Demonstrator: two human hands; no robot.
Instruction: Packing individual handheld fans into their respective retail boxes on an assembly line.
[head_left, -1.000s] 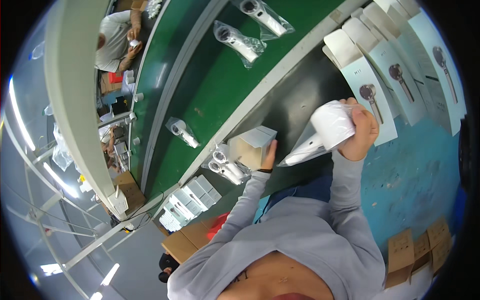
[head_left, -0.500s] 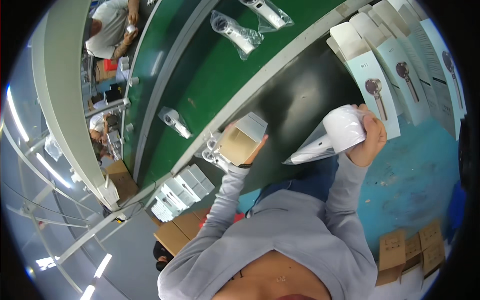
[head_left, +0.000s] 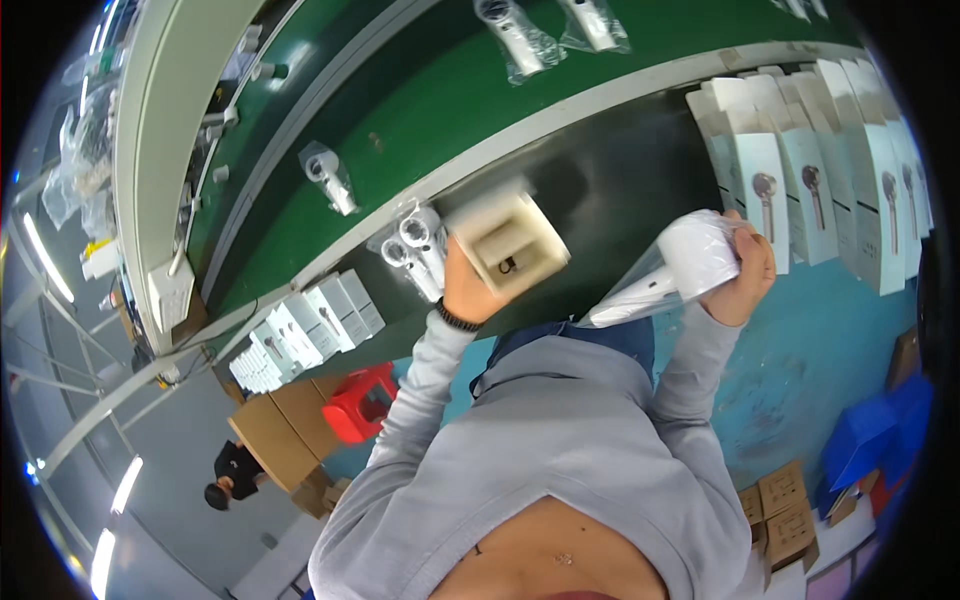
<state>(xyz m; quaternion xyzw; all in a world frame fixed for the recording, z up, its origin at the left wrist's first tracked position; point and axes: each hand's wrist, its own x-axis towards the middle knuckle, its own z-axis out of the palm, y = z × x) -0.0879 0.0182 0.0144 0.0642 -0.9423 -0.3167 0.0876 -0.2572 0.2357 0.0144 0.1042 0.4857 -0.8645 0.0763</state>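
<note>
My left hand [head_left: 468,285] is closed around the side of a small open carton [head_left: 545,232]. Its open end faces me, showing a cream inner holder and a small dark loop inside. At the right, my right hand [head_left: 742,275] grips the wide white head of a handheld fan [head_left: 695,258] wrapped in a clear plastic bag. The fan's handle points down and left, close to my waist. Carton and fan are apart. Just left of my left hand, bagged white fans [head_left: 420,232] lie on the dark worktop [head_left: 625,150].
Pale printed cartons with raised flaps [head_left: 768,180] stand in a row at the right. More boxes [head_left: 310,325] line the left end. Beyond a pale rail, the green conveyor belt [head_left: 420,130] carries bagged fans [head_left: 328,180]. A red stool [head_left: 360,403] and brown cartons [head_left: 285,430] are at lower left.
The carton in my left hand has tipped so that its inside shows. My right hand still holds the bagged fan. The whole view has swung round.
</note>
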